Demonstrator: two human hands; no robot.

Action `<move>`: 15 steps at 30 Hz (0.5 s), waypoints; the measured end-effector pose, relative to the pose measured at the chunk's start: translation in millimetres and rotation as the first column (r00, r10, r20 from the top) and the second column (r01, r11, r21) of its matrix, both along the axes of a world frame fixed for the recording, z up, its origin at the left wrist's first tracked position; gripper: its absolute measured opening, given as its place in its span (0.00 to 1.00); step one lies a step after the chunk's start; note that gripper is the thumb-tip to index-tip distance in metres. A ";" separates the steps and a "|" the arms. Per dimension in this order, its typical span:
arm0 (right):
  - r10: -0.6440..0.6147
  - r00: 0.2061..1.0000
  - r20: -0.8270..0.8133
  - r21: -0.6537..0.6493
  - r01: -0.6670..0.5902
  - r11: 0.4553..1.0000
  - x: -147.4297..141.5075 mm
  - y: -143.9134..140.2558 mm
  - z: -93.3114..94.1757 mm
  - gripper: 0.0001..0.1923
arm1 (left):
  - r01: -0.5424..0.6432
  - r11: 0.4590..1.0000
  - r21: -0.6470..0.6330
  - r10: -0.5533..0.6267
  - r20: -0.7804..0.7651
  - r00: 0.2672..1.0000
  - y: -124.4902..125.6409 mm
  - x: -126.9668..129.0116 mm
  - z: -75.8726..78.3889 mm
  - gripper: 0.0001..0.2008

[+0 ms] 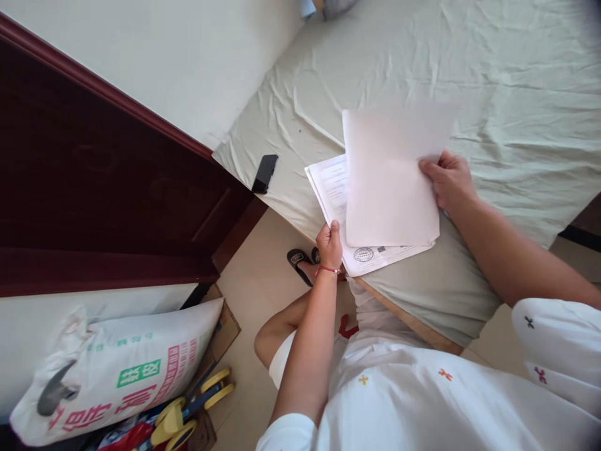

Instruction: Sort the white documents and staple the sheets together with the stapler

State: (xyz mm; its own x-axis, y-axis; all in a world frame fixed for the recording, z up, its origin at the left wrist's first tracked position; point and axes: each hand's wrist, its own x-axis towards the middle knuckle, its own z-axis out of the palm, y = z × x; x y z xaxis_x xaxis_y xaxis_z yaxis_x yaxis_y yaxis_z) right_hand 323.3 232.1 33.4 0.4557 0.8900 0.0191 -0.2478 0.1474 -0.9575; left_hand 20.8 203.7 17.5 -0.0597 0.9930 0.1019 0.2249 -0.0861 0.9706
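Note:
My left hand (330, 245) grips the left edge of a stack of printed papers (332, 183), its thumb lying on top. A round black stamp shows near the stack's lower edge. Over the stack lies a blank-looking white sheet (387, 181), whose right side my right hand (448, 178) pinches between thumb and fingers. The sheet's upper right corner is smeared by motion. Both hands are above the near edge of a bed-like surface (511, 125) with a wrinkled pale green cover.
A black phone-like object (265, 173) lies at the surface's left corner. Dark red wooden panelling (107, 156) stands to the left. Below it are a white printed sack (126, 369) and a yellow-wheeled item (176, 423). Dark slippers (299, 262) show on the floor.

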 end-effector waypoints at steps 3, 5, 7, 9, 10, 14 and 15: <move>0.009 0.997 -0.071 -0.034 -0.011 0.999 0.9 0.0 3.8 0.18 | 0.020 1.000 -0.018 -0.019 0.072 0.997 0.1 0.8 -1.4 0.29; 0.025 0.996 -0.090 -0.051 -0.030 0.998 2.0 -0.2 5.5 0.17 | 0.033 0.999 -0.034 -0.029 0.104 0.994 0.5 1.3 -2.7 0.29; 0.020 0.993 -0.116 -0.053 -0.027 0.998 3.2 0.0 6.9 0.17 | 0.024 0.999 -0.046 -0.019 0.110 0.994 1.0 1.3 -3.9 0.30; 0.001 0.988 -0.154 -0.050 -0.009 0.999 4.2 0.7 8.4 0.17 | 0.003 0.999 -0.049 0.002 0.098 0.995 1.6 0.6 -4.7 0.31; -0.010 0.985 -0.174 -0.050 0.002 0.999 4.4 1.1 9.2 0.17 | -0.005 0.999 -0.049 0.010 0.091 0.996 1.9 0.2 -5.0 0.31; -0.030 0.977 -0.213 -0.051 0.020 0.998 2.2 1.1 11.8 0.14 | -0.009 0.999 -0.052 0.014 0.096 0.995 2.2 -1.2 -6.1 0.31; -0.028 0.979 -0.203 -0.052 0.018 0.998 0.8 0.3 12.0 0.14 | -0.005 0.999 -0.053 0.011 0.107 0.994 2.1 -1.4 -6.3 0.31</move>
